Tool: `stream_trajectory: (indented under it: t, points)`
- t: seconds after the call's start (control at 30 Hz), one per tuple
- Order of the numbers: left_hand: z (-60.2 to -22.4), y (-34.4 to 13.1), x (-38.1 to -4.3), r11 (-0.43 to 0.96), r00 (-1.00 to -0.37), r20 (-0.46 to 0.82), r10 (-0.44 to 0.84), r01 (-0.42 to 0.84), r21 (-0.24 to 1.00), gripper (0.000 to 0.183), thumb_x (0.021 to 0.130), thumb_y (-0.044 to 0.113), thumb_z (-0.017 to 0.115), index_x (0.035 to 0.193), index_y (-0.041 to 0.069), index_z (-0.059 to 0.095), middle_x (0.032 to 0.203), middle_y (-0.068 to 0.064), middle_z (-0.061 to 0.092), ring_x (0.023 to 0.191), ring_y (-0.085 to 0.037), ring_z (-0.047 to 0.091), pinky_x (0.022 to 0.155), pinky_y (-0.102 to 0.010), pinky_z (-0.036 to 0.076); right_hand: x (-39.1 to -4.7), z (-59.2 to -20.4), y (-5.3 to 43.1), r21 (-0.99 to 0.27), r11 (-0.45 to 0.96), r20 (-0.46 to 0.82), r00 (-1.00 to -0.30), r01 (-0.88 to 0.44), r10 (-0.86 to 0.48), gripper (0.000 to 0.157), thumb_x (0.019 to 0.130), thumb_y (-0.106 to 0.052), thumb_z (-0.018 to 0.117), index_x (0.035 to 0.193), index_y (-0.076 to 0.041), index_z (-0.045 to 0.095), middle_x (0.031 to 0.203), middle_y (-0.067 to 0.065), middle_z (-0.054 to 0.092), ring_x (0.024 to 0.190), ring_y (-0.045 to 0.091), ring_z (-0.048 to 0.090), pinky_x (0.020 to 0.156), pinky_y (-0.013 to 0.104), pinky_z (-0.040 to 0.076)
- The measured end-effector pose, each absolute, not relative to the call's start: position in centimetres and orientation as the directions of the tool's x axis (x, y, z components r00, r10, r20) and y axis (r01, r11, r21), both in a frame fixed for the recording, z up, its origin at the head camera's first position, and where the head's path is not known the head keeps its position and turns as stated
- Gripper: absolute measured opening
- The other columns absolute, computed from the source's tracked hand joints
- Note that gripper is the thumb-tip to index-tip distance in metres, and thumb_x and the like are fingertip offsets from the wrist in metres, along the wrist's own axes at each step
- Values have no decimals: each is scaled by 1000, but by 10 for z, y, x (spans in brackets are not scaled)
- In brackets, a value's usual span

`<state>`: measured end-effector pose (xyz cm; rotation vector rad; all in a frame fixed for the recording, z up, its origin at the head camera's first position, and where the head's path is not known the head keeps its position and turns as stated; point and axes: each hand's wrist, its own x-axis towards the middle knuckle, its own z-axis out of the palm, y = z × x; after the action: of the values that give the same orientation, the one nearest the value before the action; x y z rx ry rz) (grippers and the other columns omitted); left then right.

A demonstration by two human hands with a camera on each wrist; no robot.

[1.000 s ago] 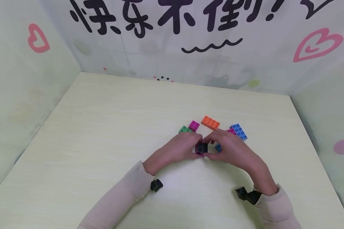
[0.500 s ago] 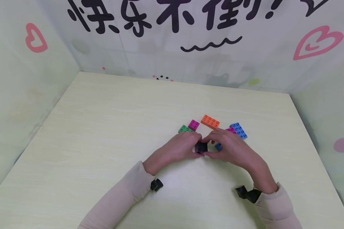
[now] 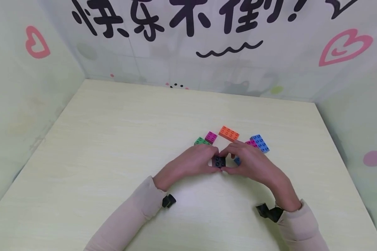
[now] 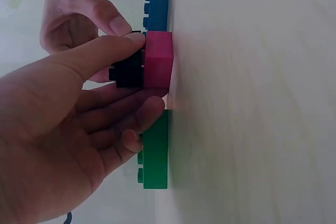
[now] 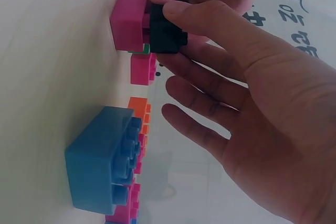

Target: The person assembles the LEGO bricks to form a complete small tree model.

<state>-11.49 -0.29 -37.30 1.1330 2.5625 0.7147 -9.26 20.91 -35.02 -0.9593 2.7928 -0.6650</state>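
A black toy brick [image 3: 219,161] sits on top of a pink toy brick [image 4: 158,59], between my two hands. Pink studs show in a narrow gap between the two in the right wrist view. My left hand [image 3: 194,160] pinches this pair from the left, its thumb close to the seam and fingers along the far side. From the right, my right hand [image 3: 251,162] pinches the black brick between thumb and fingers, its other fingers spread loosely. A green brick [image 4: 156,156] lies by my left fingers; a blue brick [image 5: 97,161] lies below my right hand.
Beyond the hands on the pale wooden table [image 3: 128,132] lie a magenta brick [image 3: 211,137] and an orange brick [image 3: 228,133]. Further right are a larger blue brick [image 3: 260,143] and a pink brick [image 3: 250,143] beside it. Printed cloth walls [image 3: 157,59] border the table.
The hands keep their hold in about the same place. The black brick has tilted slightly and its studs show more clearly; less pink shows beneath it. The head view has shifted a little.
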Motion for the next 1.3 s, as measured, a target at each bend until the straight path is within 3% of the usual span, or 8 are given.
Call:
stream_trajectory:
  t: [0.3,0.7,0.97,1.3]
  points:
    - [-374,-2,-115,572,-669,-11,743,627,529,25,85,32,78,94,12,65,83,6,64,70,-6,54,67,-18,43,-93,-344,214,-455,737,-29,-818,-501,-574,32,75,-24,87,102,-15,73,98,-5,68,90,15,61,75,34,50]
    - [-376,-1,-115,548,-674,36,738,629,552,21,82,30,81,94,13,75,84,9,68,74,-3,56,73,-18,44,-94,-344,217,-461,731,-33,-813,-503,-581,28,76,-18,86,101,-16,74,96,-9,67,83,14,58,69,31,48]
    - [-376,1,-115,568,-675,10,738,629,531,20,82,31,81,94,14,78,74,9,59,69,-7,51,66,-19,41,-96,-346,218,-491,722,-46,-813,-488,-581,28,76,-19,86,101,-17,74,94,-9,67,84,13,60,71,32,49]
    - [-374,1,-113,583,-685,3,729,623,522,25,82,32,81,97,12,78,76,5,58,69,-11,48,64,-22,38,-99,-348,218,-519,710,-56,-810,-476,-584,27,77,-21,86,101,-17,75,93,-8,68,81,13,60,71,31,48]
